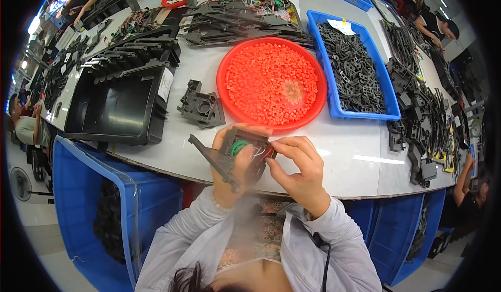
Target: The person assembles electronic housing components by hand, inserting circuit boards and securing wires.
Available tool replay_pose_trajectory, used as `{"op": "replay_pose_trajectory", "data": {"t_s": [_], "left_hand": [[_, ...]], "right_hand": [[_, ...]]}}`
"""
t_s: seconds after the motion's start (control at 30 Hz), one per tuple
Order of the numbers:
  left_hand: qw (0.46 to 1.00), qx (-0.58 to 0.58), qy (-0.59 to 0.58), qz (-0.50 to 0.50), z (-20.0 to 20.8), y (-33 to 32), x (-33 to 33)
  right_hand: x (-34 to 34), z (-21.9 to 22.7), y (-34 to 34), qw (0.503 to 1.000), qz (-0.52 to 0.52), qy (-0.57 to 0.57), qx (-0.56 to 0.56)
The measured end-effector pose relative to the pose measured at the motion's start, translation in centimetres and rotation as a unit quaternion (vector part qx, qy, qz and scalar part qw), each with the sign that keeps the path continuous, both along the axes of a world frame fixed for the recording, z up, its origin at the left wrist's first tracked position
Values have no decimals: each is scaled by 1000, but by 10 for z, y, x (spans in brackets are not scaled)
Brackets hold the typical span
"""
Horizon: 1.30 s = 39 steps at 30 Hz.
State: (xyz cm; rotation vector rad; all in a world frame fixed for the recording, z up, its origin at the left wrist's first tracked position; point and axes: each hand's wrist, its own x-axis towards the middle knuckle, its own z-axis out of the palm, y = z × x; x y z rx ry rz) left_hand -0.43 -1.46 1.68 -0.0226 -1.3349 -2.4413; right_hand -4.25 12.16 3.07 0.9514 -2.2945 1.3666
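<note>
My left hand (225, 185) is wrapped round a dark grey plastic housing (254, 171), held tilted above the table's near edge. Its thumb lies across the front, beside a green ring-shaped coil (238, 147). White and red wires run inside the housing. My right hand (303, 173) pinches the red wires (267, 152) at the housing's right side with thumb and index finger; the exact grip is partly hidden. Just beyond, another grey plastic housing (201, 105) lies on the table, left of a round red tray (221, 91) full of small red-orange plastic pieces.
A black bin (112, 107) with long grey parts across its far end stands left. To the right is a blue tray (327, 78) of small black parts, then piled grey assemblies (425, 120). More long parts (240, 21) lie behind. Blue crates (88, 187) flank me below; co-workers sit around.
</note>
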Motion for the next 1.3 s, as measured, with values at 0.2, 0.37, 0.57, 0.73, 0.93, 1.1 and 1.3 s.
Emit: {"op": "replay_pose_trajectory", "data": {"t_s": [0.2, 0.37, 0.57, 0.73, 0.93, 1.1, 1.3], "left_hand": [[1000, -8, -1, 3, -4, 3, 1], [991, 107, -73, -31, 0, 2, -3], [985, 126, -60, -99, -10, -10, -5], [980, 149, -59, -120, -14, -7, -1], [983, 129, -69, -113, -10, -7, -2], [984, 129, -66, -98, -5, -4, -2], [982, 136, -65, -116, -2, -4, -3]], "right_hand": [[0, 4, -1, 1000, -3, -12, -11], [-6, -1, 5, 997, 10, -78, 9], [-10, 16, 5, 999, 30, -8, 10], [-7, 33, -7, 990, 89, 67, 86], [-4, 29, -13, 978, 92, 106, 154], [-3, 31, -14, 967, 116, 103, 203], [-2, 33, -12, 970, 95, 113, 193]]}}
